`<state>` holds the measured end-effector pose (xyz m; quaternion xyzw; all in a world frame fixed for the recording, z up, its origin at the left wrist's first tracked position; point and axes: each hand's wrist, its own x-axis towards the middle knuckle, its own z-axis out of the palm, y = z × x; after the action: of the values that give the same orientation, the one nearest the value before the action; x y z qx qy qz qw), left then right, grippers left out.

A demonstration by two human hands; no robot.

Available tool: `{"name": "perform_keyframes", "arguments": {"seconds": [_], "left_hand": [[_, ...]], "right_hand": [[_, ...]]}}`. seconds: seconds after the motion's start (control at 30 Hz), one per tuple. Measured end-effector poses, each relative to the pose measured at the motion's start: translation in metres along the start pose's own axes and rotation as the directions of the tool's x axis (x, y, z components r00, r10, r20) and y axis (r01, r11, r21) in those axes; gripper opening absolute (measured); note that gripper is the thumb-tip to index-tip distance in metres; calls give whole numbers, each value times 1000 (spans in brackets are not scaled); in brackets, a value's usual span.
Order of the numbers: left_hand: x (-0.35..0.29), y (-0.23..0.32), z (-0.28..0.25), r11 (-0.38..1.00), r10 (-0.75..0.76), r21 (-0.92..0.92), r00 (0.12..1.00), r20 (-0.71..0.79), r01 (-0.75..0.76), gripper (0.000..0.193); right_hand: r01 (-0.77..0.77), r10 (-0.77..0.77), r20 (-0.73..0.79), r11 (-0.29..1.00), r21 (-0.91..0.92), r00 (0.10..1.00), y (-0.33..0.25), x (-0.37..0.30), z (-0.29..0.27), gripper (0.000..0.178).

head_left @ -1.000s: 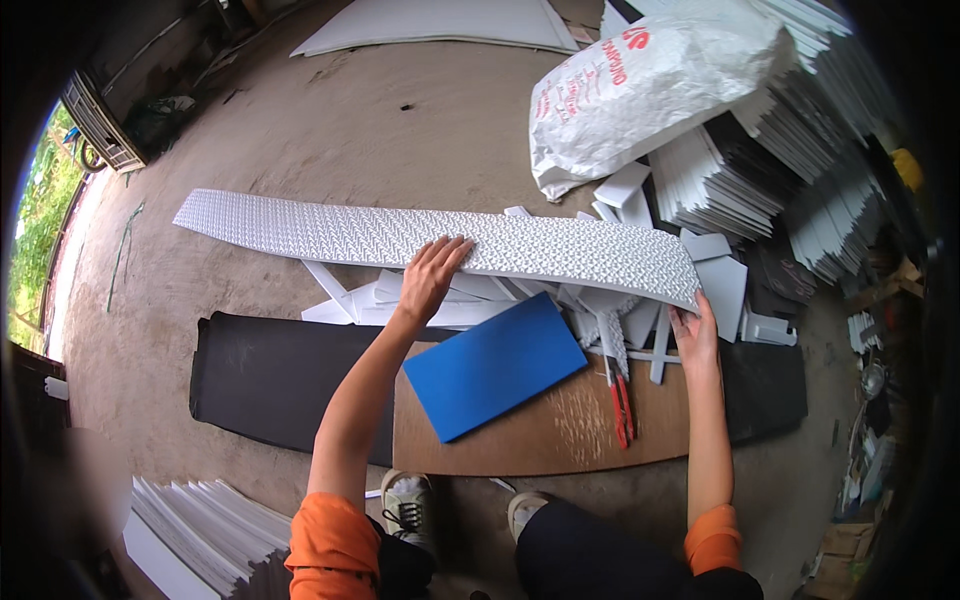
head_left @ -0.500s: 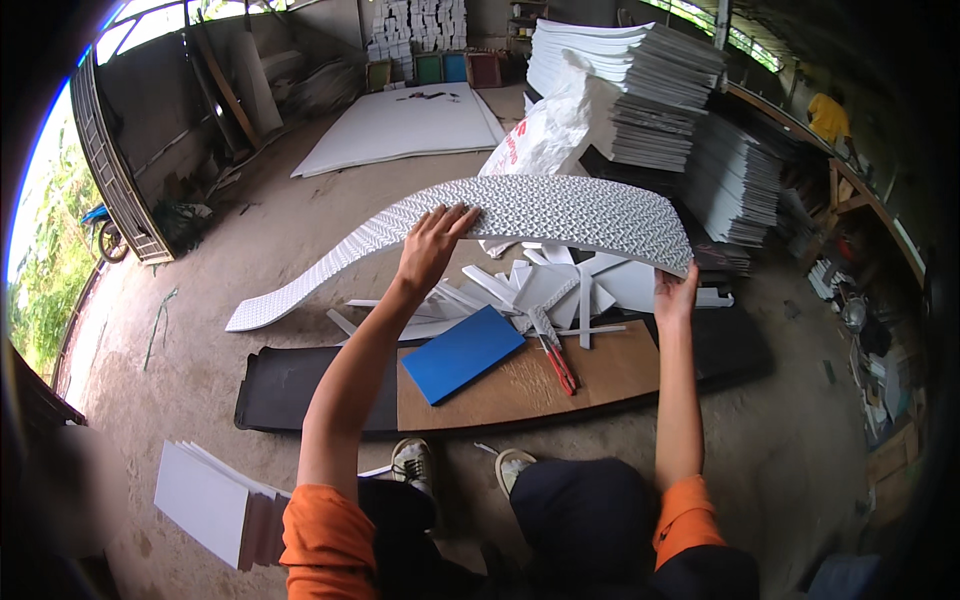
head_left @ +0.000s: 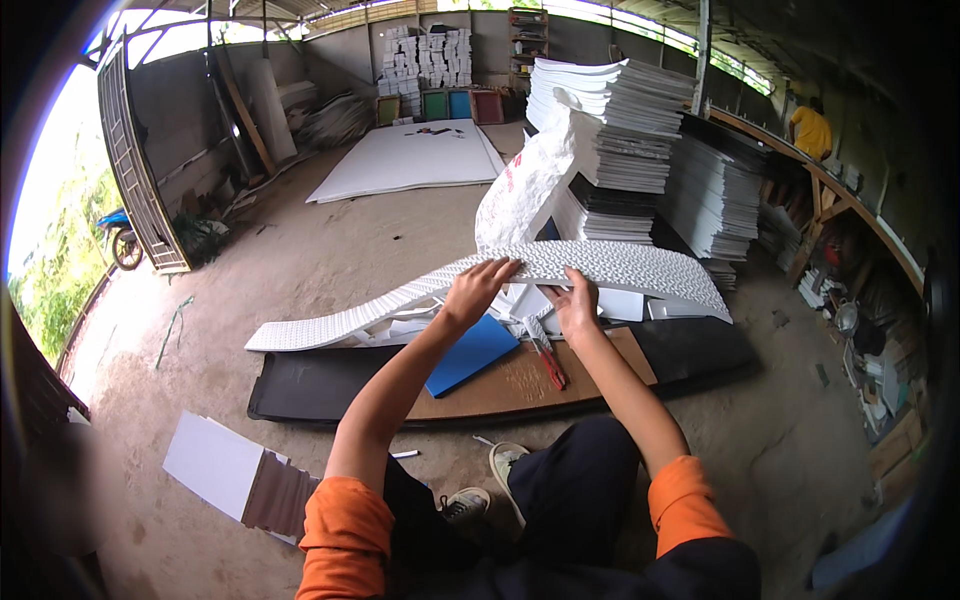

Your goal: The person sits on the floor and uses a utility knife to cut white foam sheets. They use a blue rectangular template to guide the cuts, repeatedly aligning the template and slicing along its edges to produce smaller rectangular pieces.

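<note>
A long white foam sheet (head_left: 640, 265) with a bumpy textured top lies bent across in front of me, arched in the middle and sloping down at both ends. My left hand (head_left: 482, 290) rests over its near edge around the middle, fingers on top. Close by on the right, my right hand (head_left: 574, 303) pinches the same edge, thumb above and fingers underneath. Below the sheet are a blue rectangular slab (head_left: 468, 360) and a red-handled cutting tool (head_left: 551, 366), both on a brown board (head_left: 612, 362). White offcuts (head_left: 620, 303) are partly hidden behind the sheet.
The board sits on a long black pad (head_left: 315, 385). White sheets are stacked (head_left: 213, 462) at near left. Behind stand a white sack (head_left: 520, 200) and tall piles of sheets (head_left: 625, 120). A large white sheet (head_left: 400, 160) lies farther back. A person in yellow (head_left: 810, 130) is at far right.
The foam sheet has come down and sits lower over the offcuts. My right hand has moved left from its right end to near the middle, and my left hand has shifted right along it.
</note>
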<state>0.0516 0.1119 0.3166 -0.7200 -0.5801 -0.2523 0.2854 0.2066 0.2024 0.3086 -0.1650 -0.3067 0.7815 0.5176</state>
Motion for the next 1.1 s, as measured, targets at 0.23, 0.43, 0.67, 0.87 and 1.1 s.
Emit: {"name": "perform_keyframes", "arguments": {"seconds": [0.23, 0.43, 0.67, 0.87, 1.1], "left_hand": [[-60, -51, 8, 995, -93, -52, 991, -95, 88, 40], [-65, -85, 24, 941, -335, -44, 912, -238, 334, 28], [-7, -61, 31, 968, -242, 8, 936, -256, 252, 32], [-35, -86, 65, 979, -189, 60, 976, -109, 196, 22], [-38, -97, 71, 948, -299, -125, 954, -32, 293, 14]], "right_hand": [[3, 0, 56, 998, -56, 998, -49, 8, -41, 28], [119, -110, -81, 985, 123, 991, -91, 49, -72, 41], [-104, 104, 10, 993, 62, 995, -9, 66, -16, 42], [-444, 429, 114, 858, 260, 896, -33, 70, -51, 51], [-346, 330, 106, 870, 350, 938, -70, 74, -68, 62]]}}
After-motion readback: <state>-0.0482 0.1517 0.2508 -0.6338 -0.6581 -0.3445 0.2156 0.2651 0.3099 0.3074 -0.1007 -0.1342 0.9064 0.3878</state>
